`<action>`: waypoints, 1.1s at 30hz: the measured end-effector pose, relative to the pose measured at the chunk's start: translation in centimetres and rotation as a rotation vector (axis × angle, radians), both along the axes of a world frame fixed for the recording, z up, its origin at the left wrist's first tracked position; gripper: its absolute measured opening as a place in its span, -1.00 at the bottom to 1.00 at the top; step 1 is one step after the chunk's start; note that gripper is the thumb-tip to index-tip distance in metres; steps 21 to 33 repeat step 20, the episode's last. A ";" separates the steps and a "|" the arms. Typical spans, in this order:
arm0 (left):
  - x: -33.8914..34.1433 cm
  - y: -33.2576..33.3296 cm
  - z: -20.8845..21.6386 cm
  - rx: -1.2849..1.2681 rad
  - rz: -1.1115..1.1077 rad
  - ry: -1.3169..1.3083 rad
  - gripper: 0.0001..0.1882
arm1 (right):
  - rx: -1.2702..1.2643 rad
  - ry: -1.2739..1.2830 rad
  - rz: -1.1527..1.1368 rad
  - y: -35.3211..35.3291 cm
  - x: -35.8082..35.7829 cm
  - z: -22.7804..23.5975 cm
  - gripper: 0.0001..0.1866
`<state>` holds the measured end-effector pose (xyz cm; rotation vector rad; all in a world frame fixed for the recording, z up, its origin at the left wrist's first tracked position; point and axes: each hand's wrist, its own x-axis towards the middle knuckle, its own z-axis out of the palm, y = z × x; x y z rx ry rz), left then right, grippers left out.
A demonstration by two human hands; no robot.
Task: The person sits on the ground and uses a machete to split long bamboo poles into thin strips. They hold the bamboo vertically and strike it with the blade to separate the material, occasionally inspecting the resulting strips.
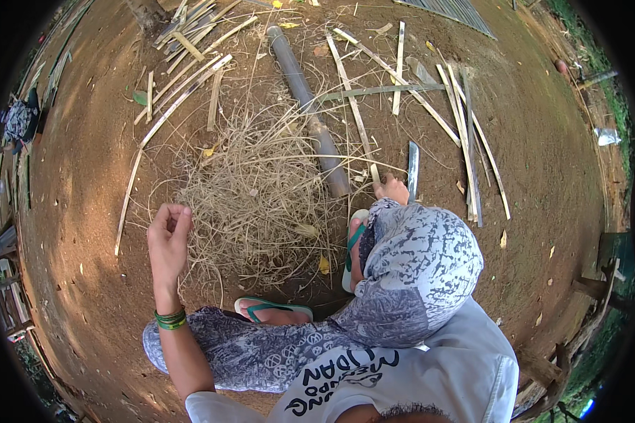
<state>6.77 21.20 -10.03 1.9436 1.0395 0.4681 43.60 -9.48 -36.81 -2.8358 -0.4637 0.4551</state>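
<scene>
My left hand (168, 243) is raised at the left of a heap of thin bamboo shavings (254, 190). Its fingers are curled in against the thumb; anything between them is too small to make out. Partly hidden behind my bent knee, my right hand (394, 190) is closed at the near end of a long pale bamboo strip (351, 95). That strip runs away from me over the ground. Just right of this hand lies a shiny metal blade (413, 169), its near end hidden by the knee. A dark bamboo pole (305, 95) crosses the heap's right side.
Several split bamboo strips (470, 141) lie at the right, and more (180, 95) at the upper left. A greenish strip (381, 92) crosses the pole. My sandalled feet (275, 312) are at the heap's near edge. A corrugated sheet (451, 14) lies at the far right.
</scene>
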 end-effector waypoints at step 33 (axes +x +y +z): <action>1.5 0.1 0.6 0.115 -0.054 -0.050 -0.86 | -0.224 0.058 0.062 1.8 4.2 -4.5 -0.51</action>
